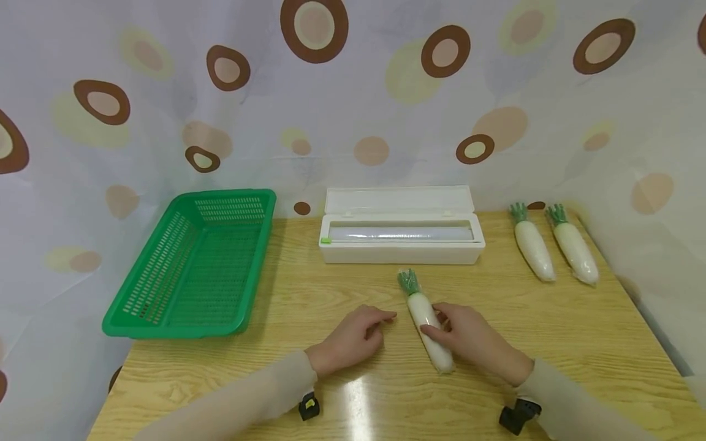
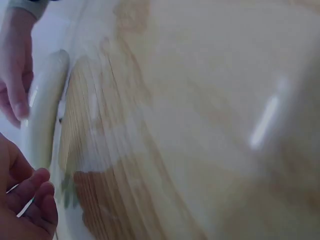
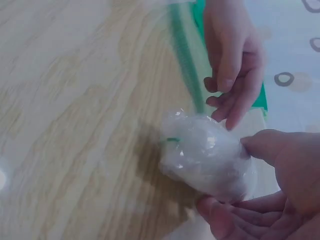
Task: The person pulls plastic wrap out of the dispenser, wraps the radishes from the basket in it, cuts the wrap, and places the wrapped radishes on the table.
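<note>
A white radish (image 1: 421, 311) with a short green top, wrapped in clear film, lies at a slant near the front middle of the wooden table. My right hand (image 1: 469, 334) grips its body from the right, thumb on one side and fingers on the other. The right wrist view shows the bunched film at the radish's blunt end (image 3: 210, 155). To the left, my left hand (image 1: 353, 340) holds nothing, its index finger pointing toward the radish and the other fingers loosely bent. In the left wrist view, its fingertips (image 2: 41, 176) appear close to the green top.
Behind the radish stands a white cling film box (image 1: 399, 252), lid raised, with a roll inside. A green plastic basket (image 1: 254, 269) sits at the left. Two more wrapped radishes, one on the left (image 1: 534, 248) and one on the right (image 1: 575, 251), lie at the back right.
</note>
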Tool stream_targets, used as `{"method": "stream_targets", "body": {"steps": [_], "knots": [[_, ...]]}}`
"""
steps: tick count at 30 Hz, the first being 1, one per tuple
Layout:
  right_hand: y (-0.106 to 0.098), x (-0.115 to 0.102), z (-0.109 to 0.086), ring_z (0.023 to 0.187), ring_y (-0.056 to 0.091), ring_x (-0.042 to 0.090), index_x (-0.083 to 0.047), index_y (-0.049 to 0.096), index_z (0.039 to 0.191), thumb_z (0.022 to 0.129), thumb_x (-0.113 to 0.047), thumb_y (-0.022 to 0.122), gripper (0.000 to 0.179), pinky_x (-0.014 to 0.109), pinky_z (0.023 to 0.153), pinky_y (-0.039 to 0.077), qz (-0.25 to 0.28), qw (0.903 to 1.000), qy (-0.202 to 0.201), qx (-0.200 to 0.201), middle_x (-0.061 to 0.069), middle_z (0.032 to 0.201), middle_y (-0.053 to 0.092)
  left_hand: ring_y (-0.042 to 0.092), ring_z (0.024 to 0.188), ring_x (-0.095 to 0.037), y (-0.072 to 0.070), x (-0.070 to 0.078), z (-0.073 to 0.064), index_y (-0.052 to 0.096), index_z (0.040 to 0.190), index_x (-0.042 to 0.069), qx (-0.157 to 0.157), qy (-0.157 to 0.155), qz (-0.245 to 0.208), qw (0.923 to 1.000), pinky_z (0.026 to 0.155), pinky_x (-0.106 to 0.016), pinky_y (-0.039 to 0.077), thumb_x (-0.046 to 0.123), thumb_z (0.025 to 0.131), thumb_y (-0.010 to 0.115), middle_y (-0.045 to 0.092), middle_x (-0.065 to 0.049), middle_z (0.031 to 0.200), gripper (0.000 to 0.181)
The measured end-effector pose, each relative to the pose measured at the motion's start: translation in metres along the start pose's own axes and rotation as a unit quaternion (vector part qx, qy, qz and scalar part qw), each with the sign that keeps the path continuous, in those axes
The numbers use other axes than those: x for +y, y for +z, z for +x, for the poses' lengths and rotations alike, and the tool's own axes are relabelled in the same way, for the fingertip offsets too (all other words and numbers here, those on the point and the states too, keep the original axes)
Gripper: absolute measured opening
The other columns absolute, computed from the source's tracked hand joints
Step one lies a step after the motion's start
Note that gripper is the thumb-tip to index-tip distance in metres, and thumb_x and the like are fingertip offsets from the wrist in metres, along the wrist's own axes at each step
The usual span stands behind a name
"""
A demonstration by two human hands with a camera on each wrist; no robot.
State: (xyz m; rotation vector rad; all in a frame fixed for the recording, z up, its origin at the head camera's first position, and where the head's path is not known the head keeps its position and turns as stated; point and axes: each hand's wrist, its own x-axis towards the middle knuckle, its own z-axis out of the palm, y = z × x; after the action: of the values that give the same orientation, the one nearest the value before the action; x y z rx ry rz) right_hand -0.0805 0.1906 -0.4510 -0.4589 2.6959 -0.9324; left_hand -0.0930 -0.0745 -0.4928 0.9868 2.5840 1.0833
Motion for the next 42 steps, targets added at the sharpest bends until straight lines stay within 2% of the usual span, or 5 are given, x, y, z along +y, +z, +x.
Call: {"method": "stream_targets", "body": {"steps": [11, 19, 23, 33, 42], "knots": [[-0.068, -0.004, -0.005, 0.086, 0.067, 0.022, 0.009, 0.061, 0.134, 0.101, -0.032, 0.070, 0.053, 0.034, 0.067, 0.053, -0.053, 0.9942, -0.007, 0.094, 0.019, 0.112, 0.072, 0.064, 0.117, -0.026, -0.021, -0.011, -0.011, 0.063, 0.138, 0.001, 0.026, -0.009, 0.058, 0.9980, 0.103, -0.040, 0.052, 0.010, 0.105, 0.056, 0.070, -0.011, 0.126, 0.035], [-0.130, 0.040, 0.008, 0.090, 0.070, 0.041, 0.011, 0.063, 0.123, 0.103, -0.031, 0.065, 0.047, 0.046, 0.068, 0.055, -0.093, 0.9820, 0.013, 0.164, 0.029, 0.110, 0.071, 0.061, 0.119, -0.026, -0.031, -0.022, -0.018, 0.062, 0.139, 0.003, 0.031, -0.012, 0.089, 0.9955, 0.103, -0.040, 0.052, 0.015, 0.105, 0.059, 0.068, -0.011, 0.128, 0.036], [-0.147, 0.068, 0.022, 0.095, 0.068, 0.049, 0.014, 0.059, 0.127, 0.106, -0.035, 0.059, 0.054, 0.058, 0.075, 0.055, -0.109, 0.9815, 0.044, 0.151, 0.035, 0.111, 0.069, 0.061, 0.119, -0.027, -0.035, -0.023, -0.021, 0.062, 0.139, 0.003, 0.036, -0.018, 0.097, 0.9945, 0.103, -0.041, 0.052, 0.015, 0.104, 0.061, 0.067, -0.012, 0.128, 0.036], [-0.142, 0.125, 0.058, 0.110, 0.061, 0.056, 0.024, 0.038, 0.144, 0.108, -0.044, 0.050, 0.078, 0.066, 0.090, 0.050, -0.102, 0.9877, 0.098, 0.068, 0.043, 0.126, 0.058, 0.062, 0.115, -0.025, -0.035, -0.027, -0.024, 0.063, 0.137, 0.004, 0.049, -0.019, 0.106, 0.9930, 0.099, -0.040, 0.054, 0.013, 0.104, 0.061, 0.067, -0.011, 0.126, 0.034], [-0.127, 0.133, 0.075, 0.072, 0.061, 0.030, 0.024, 0.046, 0.129, 0.106, -0.037, 0.057, 0.065, 0.045, 0.067, 0.049, -0.120, 0.9870, 0.092, 0.055, 0.027, 0.088, 0.065, 0.062, 0.115, -0.025, -0.035, -0.028, -0.026, 0.064, 0.136, 0.004, 0.053, -0.018, 0.101, 0.9933, 0.099, -0.039, 0.054, 0.013, 0.104, 0.061, 0.068, -0.011, 0.124, 0.034]]}}
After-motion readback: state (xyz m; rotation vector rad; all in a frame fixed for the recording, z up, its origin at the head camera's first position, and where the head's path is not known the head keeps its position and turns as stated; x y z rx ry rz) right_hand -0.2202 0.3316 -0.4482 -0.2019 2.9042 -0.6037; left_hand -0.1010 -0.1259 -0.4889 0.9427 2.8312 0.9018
